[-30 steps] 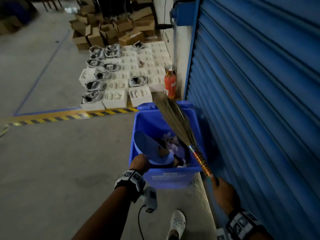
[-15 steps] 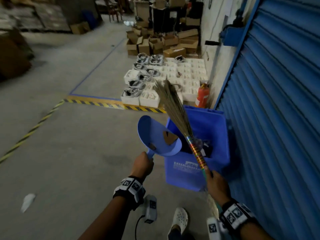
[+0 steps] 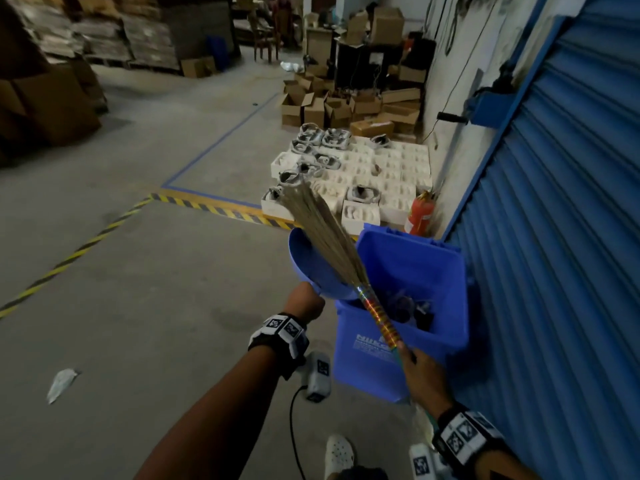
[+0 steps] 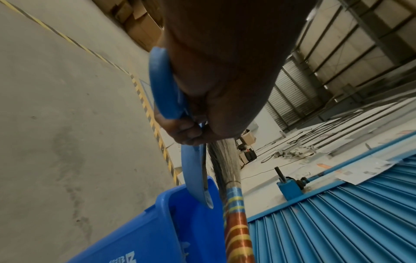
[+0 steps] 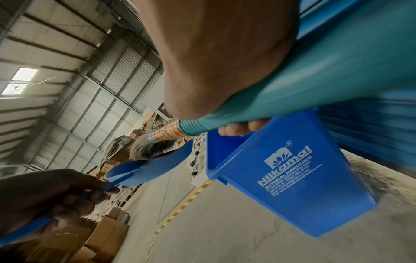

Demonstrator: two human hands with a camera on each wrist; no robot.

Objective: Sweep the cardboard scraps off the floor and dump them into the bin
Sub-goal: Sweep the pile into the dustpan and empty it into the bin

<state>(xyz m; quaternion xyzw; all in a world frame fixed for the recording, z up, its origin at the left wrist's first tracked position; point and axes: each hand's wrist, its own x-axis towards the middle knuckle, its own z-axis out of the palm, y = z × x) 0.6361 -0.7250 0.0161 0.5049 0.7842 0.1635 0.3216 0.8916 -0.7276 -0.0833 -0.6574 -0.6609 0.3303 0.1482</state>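
Concrete warehouse floor [image 3: 145, 306] runs beside a blue shutter [image 3: 561, 237], the bin [image 3: 446, 303] against it. The left hand [image 3: 306, 303] grips the dustpan [image 3: 308, 268] handle; the right hand [image 3: 424, 379] grips the broom [image 3: 329, 237], bristles up. One pale scrap [image 3: 62, 379] lies far left, nearer the left hand; the rest sit in the bin. Compared with half a second ago, the dustpan is upright and shows no scrap.
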